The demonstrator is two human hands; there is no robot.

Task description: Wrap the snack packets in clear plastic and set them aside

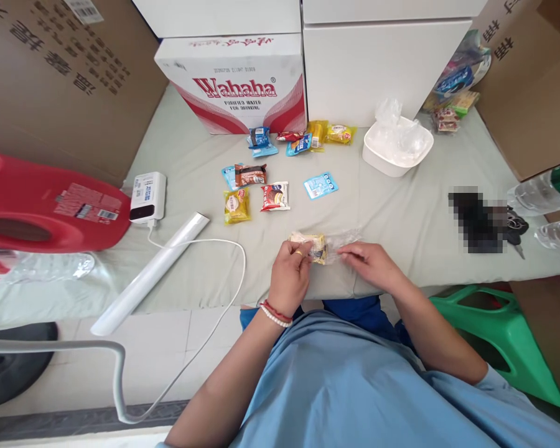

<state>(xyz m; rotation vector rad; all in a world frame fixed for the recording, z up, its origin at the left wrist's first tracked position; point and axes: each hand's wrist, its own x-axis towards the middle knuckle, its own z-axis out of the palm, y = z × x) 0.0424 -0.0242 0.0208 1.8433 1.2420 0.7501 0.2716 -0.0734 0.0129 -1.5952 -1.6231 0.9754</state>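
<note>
My left hand [290,274] is closed around a small yellowish snack packet [319,250] at the table's front edge. Clear plastic bag film [340,239] surrounds the packet and stretches to the right. The fingers of my right hand [369,262] pinch the loose end of that film. Beyond my hands lie a red-and-white snack packet [275,196], a yellow packet [237,206], a brown packet [251,175] resting partly over a light blue one, and a single light blue packet [321,185].
More packets [301,144] lie before a Wahaha water carton [233,87]. A white tub [392,163] holds crumpled clear plastic. On the left are a red jug [51,199], a white device [148,194] with a cable [243,261], and a white tube [152,274]. A green stool [504,323] stands right.
</note>
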